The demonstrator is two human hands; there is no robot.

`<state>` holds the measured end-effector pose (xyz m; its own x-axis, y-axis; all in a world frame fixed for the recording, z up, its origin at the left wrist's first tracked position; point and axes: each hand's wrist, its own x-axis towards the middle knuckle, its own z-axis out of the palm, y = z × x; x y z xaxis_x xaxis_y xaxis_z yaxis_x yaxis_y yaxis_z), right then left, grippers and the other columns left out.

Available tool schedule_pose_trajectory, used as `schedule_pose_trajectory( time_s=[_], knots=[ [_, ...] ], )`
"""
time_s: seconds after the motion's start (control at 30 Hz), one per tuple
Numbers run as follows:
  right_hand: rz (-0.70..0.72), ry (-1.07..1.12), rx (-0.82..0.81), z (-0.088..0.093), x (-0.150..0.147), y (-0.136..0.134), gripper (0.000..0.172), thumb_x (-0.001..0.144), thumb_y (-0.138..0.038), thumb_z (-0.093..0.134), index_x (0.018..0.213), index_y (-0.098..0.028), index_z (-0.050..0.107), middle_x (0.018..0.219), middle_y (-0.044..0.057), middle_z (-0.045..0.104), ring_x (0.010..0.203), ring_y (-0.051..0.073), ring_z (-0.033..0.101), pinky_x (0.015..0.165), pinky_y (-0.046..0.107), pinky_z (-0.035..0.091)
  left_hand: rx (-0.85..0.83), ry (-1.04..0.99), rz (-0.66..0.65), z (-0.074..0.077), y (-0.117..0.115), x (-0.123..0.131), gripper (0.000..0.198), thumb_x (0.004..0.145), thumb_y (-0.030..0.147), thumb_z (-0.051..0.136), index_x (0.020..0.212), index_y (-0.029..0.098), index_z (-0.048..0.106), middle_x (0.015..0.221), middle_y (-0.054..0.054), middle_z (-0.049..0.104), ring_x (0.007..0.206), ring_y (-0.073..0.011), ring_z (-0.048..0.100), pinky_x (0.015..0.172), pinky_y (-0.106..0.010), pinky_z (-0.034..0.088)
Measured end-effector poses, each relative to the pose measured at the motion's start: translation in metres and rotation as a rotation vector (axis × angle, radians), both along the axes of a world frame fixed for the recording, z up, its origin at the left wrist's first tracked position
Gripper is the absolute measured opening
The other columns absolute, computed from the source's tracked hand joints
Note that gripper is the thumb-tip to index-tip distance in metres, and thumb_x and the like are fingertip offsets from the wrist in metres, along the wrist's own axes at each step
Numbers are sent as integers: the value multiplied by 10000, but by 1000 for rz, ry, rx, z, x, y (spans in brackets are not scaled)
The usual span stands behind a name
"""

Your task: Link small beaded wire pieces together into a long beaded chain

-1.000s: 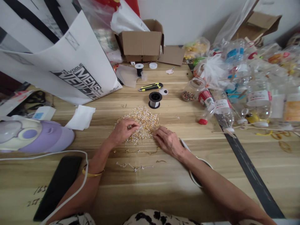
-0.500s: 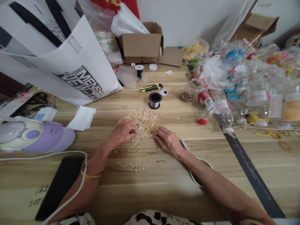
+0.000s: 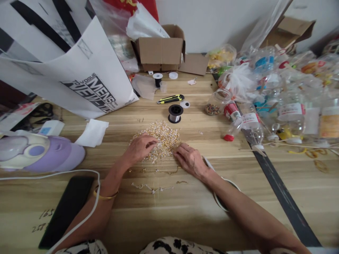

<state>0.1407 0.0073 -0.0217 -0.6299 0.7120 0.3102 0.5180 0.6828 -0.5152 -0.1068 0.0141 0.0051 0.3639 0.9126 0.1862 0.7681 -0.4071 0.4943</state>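
A heap of small gold and silver jewellery pieces (image 3: 165, 139) lies on the wooden table. My left hand (image 3: 143, 146) is over the heap's left side, thumb and forefinger drawn together in a pinch. Whatever is between those fingertips is too small to make out. At the right edge of the heap rests my right hand (image 3: 189, 158), its fingers curled and pressed together; their tips are partly hidden. Just below the heap stretches a gold chain bracelet (image 3: 156, 171). Nearer to me lie a silver chain bracelet (image 3: 153, 189) and a short piece of chain (image 3: 182, 182).
Behind the heap are a spool of wire (image 3: 175, 114), a utility knife (image 3: 171, 99) and a black thread spool (image 3: 158, 81). Plastic bottles (image 3: 251, 121) and a bead jar (image 3: 215, 102) crowd the right. A phone (image 3: 67, 211) and white cable (image 3: 90, 218) lie by my left forearm.
My left hand has shifted slightly right and away from me over the heap, its thumb and forefinger reaching out further. My right hand stays in place.
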Motion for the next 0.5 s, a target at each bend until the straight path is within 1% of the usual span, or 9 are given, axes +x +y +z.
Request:
schedule_pose_trajectory(
  time_s=[0.17,0.3,0.5],
  knots=[
    [-3,-14,-6,2,0,-1,161,944,-182,433,896,-172,586,855,66,586,772,166,552,697,277,450,-51,-27,-6,6,-1,0,81,829,165,610,796,180,683,805,-23,707,810,-170,603,760,-303,461],
    [0,-1,-13,2,-1,-1,155,941,-173,435,898,-176,584,857,68,586,772,168,557,696,276,450,-67,-75,17,9,-3,4,78,829,189,614,788,174,679,779,-20,699,768,-158,599,727,-290,459],
    [-6,-19,-9,1,0,-1,143,935,-168,446,900,-177,584,862,65,588,775,163,554,713,273,447,-29,-79,-46,4,-2,11,86,831,182,608,789,180,683,752,-22,683,755,-160,576,738,-307,454]
  ],
)
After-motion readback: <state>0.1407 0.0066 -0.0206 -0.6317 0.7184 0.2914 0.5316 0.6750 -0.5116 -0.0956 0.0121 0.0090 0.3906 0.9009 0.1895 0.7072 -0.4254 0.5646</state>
